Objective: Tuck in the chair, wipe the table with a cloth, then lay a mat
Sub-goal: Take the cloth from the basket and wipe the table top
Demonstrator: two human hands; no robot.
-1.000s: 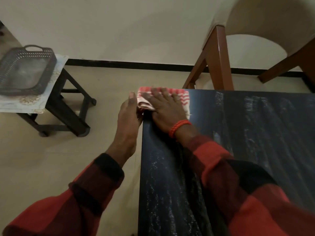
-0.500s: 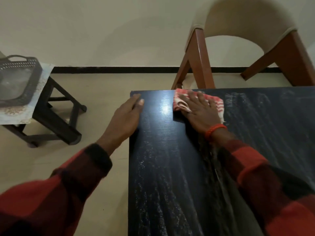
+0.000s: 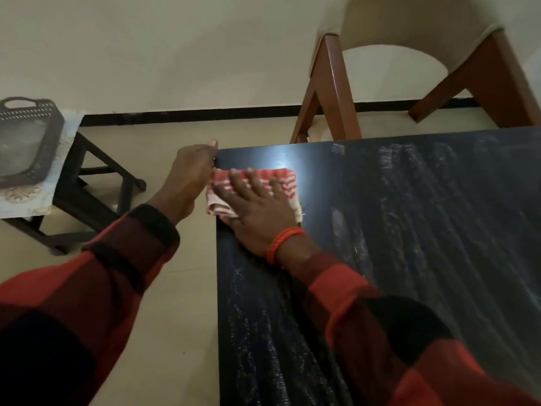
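Tray (image 3: 27,142) of dark mesh sits on a low stool (image 3: 87,183) at far left, well apart from the work. Next comes the left hand (image 3: 190,174), loosely curled against the near-left corner edge of the counter (image 3: 409,230), holding nothing. Just to its right the right hand (image 3: 257,209) lies flat, fingers spread, pressing the red-striped cloth (image 3: 281,178) onto the counter beside that corner. The cloth's long axis runs left to right, and its left end hangs slightly past the edge, almost touching the left hand. Unwiped surface probably lies rightward, so the right hand is better placed. Beyond stands the chair (image 3: 330,89), at the far edge.
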